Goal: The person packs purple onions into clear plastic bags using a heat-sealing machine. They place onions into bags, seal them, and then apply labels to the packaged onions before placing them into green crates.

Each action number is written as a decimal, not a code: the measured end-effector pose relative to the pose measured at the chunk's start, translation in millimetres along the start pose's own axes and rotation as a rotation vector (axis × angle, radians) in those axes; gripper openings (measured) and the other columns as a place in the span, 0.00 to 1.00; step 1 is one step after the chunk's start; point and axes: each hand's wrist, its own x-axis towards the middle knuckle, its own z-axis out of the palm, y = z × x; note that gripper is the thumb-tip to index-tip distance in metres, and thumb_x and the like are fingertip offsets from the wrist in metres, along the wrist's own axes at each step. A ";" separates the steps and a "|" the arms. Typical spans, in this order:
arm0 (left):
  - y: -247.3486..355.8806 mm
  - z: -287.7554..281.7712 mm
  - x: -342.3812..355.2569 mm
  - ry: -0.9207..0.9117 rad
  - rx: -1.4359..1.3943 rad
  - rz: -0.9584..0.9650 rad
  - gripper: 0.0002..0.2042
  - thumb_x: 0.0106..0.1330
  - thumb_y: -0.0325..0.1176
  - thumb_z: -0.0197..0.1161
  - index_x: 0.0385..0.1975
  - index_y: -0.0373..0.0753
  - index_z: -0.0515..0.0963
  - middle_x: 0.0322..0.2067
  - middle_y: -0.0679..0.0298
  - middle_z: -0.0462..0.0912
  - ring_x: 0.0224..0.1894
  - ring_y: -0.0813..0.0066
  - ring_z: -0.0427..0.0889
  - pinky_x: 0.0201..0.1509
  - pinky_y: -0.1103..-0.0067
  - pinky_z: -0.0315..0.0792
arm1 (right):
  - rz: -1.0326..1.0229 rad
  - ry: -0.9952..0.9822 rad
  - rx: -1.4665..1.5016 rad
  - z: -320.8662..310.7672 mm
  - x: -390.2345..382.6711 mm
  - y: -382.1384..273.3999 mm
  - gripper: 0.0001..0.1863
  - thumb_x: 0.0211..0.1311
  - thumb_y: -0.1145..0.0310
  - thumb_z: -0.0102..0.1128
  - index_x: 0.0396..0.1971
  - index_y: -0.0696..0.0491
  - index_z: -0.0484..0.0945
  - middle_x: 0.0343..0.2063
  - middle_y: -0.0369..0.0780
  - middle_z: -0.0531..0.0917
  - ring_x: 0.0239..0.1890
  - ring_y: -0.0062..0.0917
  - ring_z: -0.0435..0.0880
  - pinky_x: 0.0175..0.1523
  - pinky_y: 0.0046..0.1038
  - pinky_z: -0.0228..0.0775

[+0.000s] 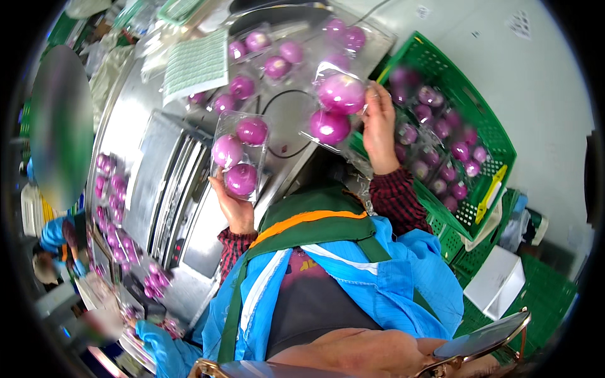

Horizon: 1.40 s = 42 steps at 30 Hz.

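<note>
Presently, items in hand: two clear packs of purple onions.

Left pack (241, 154): three onions showing, at the near side of the steel table (282, 129). Left hand (234, 206): low at the pack's near left corner, thumb up along the edge, pinching the wrap; underside of the grip hidden.

Right pack (332, 110): at least two large onions, glare on the film, at the table's right edge. Right hand (380, 126): reaching farther out than the left, wrist up, fingers curled on the pack's right edge, pinching it.

Risks, as judged: a one-edge grip on round, heavy contents may let either pack tip or swing; slick film may slide from the fingers; the right pack, if lost, may drop into the dark gap between table and crate (482, 104); the black cable (270, 107) looped between the packs may catch a corner.

Farther out: loose-lying packs (277, 66) at the table's far side; label sheet (197, 66), far left; steel machine (154, 183), left.
</note>
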 end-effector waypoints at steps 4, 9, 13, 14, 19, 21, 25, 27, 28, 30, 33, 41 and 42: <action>-37.8 20.1 33.1 -0.070 0.065 -0.035 0.30 0.71 0.55 0.42 0.62 0.35 0.59 0.56 0.59 0.68 0.56 0.67 0.71 0.59 0.68 0.66 | 0.107 0.005 0.281 -92.9 55.5 -46.9 0.14 0.69 0.57 0.50 0.45 0.51 0.74 0.40 0.35 0.81 0.42 0.25 0.80 0.45 0.32 0.74; -107.6 36.0 89.5 -0.045 0.136 -0.066 0.26 0.70 0.51 0.51 0.58 0.37 0.63 0.49 0.64 0.71 0.48 0.73 0.73 0.52 0.75 0.69 | 0.131 0.207 0.203 -186.0 144.9 -53.1 0.15 0.69 0.55 0.49 0.43 0.51 0.74 0.39 0.38 0.81 0.42 0.31 0.79 0.46 0.37 0.74; -133.1 26.6 122.5 0.036 0.297 -0.142 0.28 0.67 0.52 0.55 0.59 0.37 0.63 0.48 0.62 0.73 0.46 0.76 0.74 0.49 0.80 0.69 | 0.216 0.301 0.142 -210.1 217.4 -35.0 0.15 0.69 0.55 0.50 0.42 0.52 0.74 0.38 0.39 0.81 0.37 0.30 0.80 0.43 0.36 0.74; -132.4 29.7 124.3 0.039 0.274 -0.138 0.30 0.67 0.51 0.55 0.61 0.36 0.62 0.51 0.61 0.72 0.48 0.74 0.74 0.50 0.80 0.69 | 0.241 0.311 0.116 -221.6 239.7 -22.3 0.14 0.68 0.56 0.50 0.41 0.52 0.74 0.37 0.39 0.81 0.35 0.30 0.80 0.41 0.36 0.74; -107.4 61.9 106.7 0.193 0.978 0.376 0.37 0.62 0.39 0.65 0.65 0.29 0.53 0.65 0.49 0.57 0.67 0.60 0.55 0.69 0.71 0.48 | 0.159 0.417 -0.029 -209.5 286.0 13.9 0.06 0.65 0.70 0.51 0.39 0.50 0.74 0.28 0.35 0.78 0.26 0.25 0.77 0.29 0.30 0.73; -94.9 94.5 98.1 0.084 0.951 0.375 0.35 0.62 0.38 0.65 0.63 0.29 0.56 0.64 0.49 0.60 0.66 0.62 0.57 0.68 0.72 0.51 | 0.098 0.350 -0.115 -236.8 292.2 12.6 0.06 0.63 0.71 0.52 0.38 0.53 0.75 0.29 0.36 0.77 0.27 0.23 0.77 0.30 0.27 0.72; -99.5 137.3 104.2 -0.053 0.697 0.226 0.28 0.63 0.30 0.64 0.60 0.29 0.62 0.59 0.52 0.67 0.59 0.67 0.69 0.61 0.76 0.63 | -0.405 0.419 -0.810 -214.1 266.9 -7.3 0.18 0.64 0.68 0.55 0.51 0.62 0.73 0.44 0.42 0.80 0.40 0.21 0.79 0.41 0.22 0.71; -116.9 142.9 134.4 -0.110 0.633 0.222 0.26 0.63 0.29 0.63 0.59 0.28 0.63 0.57 0.53 0.69 0.57 0.68 0.71 0.61 0.77 0.64 | -0.580 0.284 -0.766 -170.9 248.1 -23.6 0.16 0.62 0.70 0.54 0.49 0.60 0.75 0.40 0.44 0.81 0.37 0.25 0.81 0.42 0.25 0.72; -124.7 153.6 148.9 -0.151 0.560 0.200 0.25 0.63 0.29 0.62 0.59 0.28 0.64 0.56 0.54 0.70 0.56 0.68 0.71 0.60 0.77 0.65 | -0.665 0.216 -0.745 -134.4 234.1 -38.5 0.16 0.62 0.71 0.54 0.48 0.59 0.75 0.38 0.45 0.82 0.35 0.27 0.81 0.42 0.27 0.72; -136.9 194.1 183.7 -0.257 0.509 0.189 0.22 0.64 0.32 0.62 0.55 0.28 0.68 0.50 0.57 0.76 0.51 0.70 0.75 0.55 0.77 0.69 | -0.516 0.007 -0.886 -88.1 234.7 -49.4 0.14 0.60 0.70 0.56 0.46 0.56 0.77 0.35 0.44 0.82 0.36 0.27 0.82 0.42 0.26 0.73; -161.7 267.4 248.8 -0.426 0.438 0.161 0.24 0.64 0.35 0.62 0.56 0.28 0.68 0.49 0.57 0.76 0.50 0.70 0.75 0.53 0.78 0.69 | -0.391 -0.219 -1.117 -32.0 282.0 -35.3 0.21 0.61 0.62 0.58 0.49 0.60 0.74 0.39 0.48 0.82 0.43 0.32 0.83 0.47 0.29 0.73; -286.4 318.3 389.7 -0.362 0.451 0.065 0.26 0.56 0.44 0.68 0.49 0.36 0.70 0.43 0.58 0.77 0.43 0.67 0.76 0.45 0.65 0.70 | 0.453 -0.138 -0.954 -12.9 386.7 49.9 0.33 0.53 0.48 0.61 0.44 0.67 0.75 0.44 0.58 0.78 0.44 0.44 0.80 0.51 0.34 0.71; -288.5 310.4 395.0 -0.406 0.363 0.135 0.21 0.56 0.41 0.66 0.45 0.38 0.71 0.39 0.58 0.77 0.40 0.66 0.76 0.42 0.65 0.71 | 0.401 -0.253 -1.086 0.7 373.3 36.8 0.35 0.53 0.46 0.61 0.46 0.66 0.74 0.46 0.57 0.78 0.47 0.44 0.79 0.52 0.34 0.70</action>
